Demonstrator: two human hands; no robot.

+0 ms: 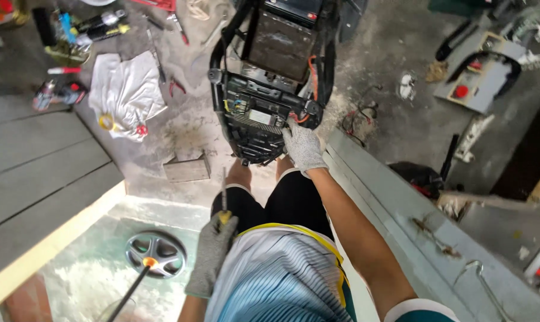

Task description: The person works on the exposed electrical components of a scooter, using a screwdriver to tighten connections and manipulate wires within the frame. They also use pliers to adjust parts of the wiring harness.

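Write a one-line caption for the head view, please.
Gloved right hand touches scooter frame; left hand holds screwdriver.

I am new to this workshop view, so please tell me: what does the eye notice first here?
First, the opened black vehicle frame with exposed wiring at top centre, where the gloved right hand rests on its rear edge. Next, the gloved left hand at bottom centre holds a yellow-handled screwdriver. A white cloth lies among tools at upper left.

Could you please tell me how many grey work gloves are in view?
2. One is on the left hand, which holds a screwdriver by the knee. The other is on the right hand, resting on the black frame.
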